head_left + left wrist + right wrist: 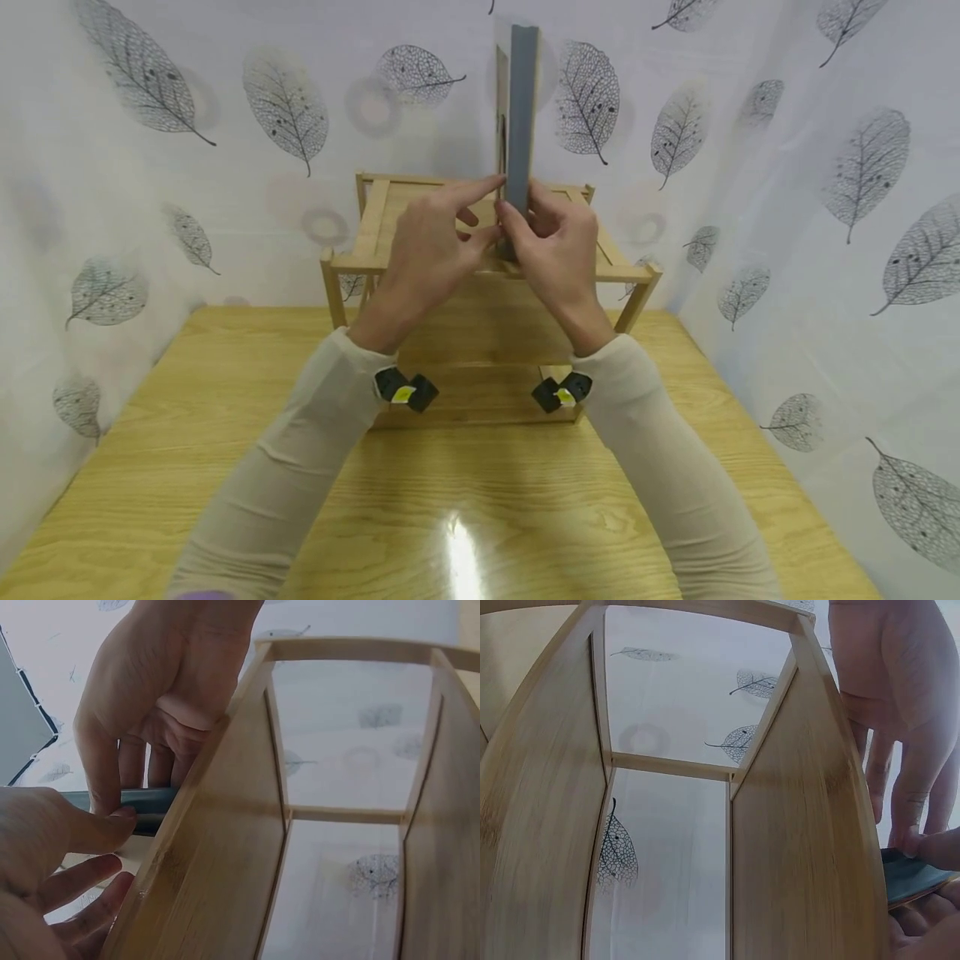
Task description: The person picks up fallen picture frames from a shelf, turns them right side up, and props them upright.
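A book point(522, 117) with a blue-grey spine stands upright on the wooden rack's top point(375, 223), spine towards me. My right hand point(558, 237) holds its lower part, with the thumb on the spine and the fingers along the right cover. From the other side my left hand point(435, 242) touches the left edge with index fingertip and thumb, its remaining fingers partly hidden. Turned sideways in the left wrist view, the dark spine point(154, 801) lies between both hands. The right wrist view shows a short stretch of the blue-grey spine point(911, 874) under the fingertips.
Below the top, the light wooden rack has a lower shelf point(480, 392) and corner posts point(332, 287). It stands at the back of a wood-grain table point(375, 508). Curtains printed with dark leaves point(288, 108) hang behind and at both sides.
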`<state>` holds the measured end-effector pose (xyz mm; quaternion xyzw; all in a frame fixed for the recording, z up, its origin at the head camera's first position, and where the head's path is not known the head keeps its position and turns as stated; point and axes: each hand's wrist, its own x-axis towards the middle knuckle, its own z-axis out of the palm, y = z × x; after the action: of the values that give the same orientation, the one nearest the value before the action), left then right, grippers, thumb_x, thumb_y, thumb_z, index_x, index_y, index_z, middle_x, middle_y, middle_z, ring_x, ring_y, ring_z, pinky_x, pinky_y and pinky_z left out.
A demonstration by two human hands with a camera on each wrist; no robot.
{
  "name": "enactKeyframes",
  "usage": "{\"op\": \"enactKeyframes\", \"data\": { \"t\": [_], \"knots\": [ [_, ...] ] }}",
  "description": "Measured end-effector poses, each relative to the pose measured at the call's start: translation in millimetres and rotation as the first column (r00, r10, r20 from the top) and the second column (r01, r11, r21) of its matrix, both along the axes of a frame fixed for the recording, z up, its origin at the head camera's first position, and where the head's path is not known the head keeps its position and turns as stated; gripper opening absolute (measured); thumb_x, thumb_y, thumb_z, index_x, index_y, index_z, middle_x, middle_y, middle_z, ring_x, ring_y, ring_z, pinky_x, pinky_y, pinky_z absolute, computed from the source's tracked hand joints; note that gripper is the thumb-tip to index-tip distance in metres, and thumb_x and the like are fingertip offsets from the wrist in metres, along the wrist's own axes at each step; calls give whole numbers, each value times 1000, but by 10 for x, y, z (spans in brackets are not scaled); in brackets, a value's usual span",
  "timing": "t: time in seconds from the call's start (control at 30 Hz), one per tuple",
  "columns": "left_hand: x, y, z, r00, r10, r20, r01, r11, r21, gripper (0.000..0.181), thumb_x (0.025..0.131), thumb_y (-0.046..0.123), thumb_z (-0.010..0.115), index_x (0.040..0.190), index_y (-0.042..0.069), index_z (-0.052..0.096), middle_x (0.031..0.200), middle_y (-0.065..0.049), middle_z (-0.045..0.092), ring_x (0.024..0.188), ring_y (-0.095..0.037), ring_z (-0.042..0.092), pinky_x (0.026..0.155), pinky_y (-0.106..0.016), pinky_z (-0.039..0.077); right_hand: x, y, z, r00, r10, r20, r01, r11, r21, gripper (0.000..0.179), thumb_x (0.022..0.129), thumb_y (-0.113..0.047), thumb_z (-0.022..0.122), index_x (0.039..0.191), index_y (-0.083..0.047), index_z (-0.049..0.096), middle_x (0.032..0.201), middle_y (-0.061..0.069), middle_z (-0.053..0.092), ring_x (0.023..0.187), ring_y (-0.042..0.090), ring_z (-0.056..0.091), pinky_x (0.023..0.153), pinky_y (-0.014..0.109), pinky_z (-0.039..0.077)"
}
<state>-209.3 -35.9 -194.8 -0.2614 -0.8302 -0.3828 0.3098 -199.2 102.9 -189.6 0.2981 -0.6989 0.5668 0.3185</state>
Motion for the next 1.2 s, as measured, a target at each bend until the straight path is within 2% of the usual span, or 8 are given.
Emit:
{"op": "enactKeyframes", "data": {
  "t": [0.2,0.4,0.63,0.73,0.93,1.2],
  "knots": [
    [-4,13,9,1000,25,5,-25,1000,-3,50,84,19,73,131,17,57,125,-3,62,80,-15,67,59,-21,51,0,24,-3,1000,3,12,-3,1000,-8,30,86,6,62,114,14,60,102,29,65,97,32,66,80,33,55],
    [-18,28,20,998,40,55,-40,999,2,56,83,22,73,135,18,52,128,0,59,78,-13,68,52,-18,49,-6,35,8,999,14,34,-13,1000,-22,32,86,5,63,117,13,59,108,28,64,102,32,64,83,32,54],
    [-36,56,12,989,112,95,-107,992,-62,56,83,28,73,134,19,53,120,1,65,69,-7,65,47,-19,46,-32,47,19,997,16,78,-14,999,-30,33,86,3,64,117,12,59,111,28,63,104,31,63,85,32,53],
    [-41,66,13,987,117,108,-108,991,-82,55,84,29,72,135,20,53,117,2,66,70,-6,65,45,-20,45,-35,48,26,995,9,103,-6,1000,-29,32,86,2,64,117,12,60,112,27,63,104,29,63,85,31,53],
    [-44,52,16,987,100,127,-89,992,-91,52,87,28,69,136,20,52,116,1,66,78,-11,69,44,-22,45,-39,41,38,995,-1,103,4,1000,-28,31,86,2,65,115,13,60,111,27,63,104,29,63,85,31,53],
    [-45,53,32,984,139,112,-126,985,-117,46,89,27,66,133,20,54,110,1,69,85,-14,70,43,-23,43,-42,26,49,993,-3,117,7,999,-34,31,86,2,65,115,12,60,113,26,63,107,28,62,89,30,51]
  ]
}}
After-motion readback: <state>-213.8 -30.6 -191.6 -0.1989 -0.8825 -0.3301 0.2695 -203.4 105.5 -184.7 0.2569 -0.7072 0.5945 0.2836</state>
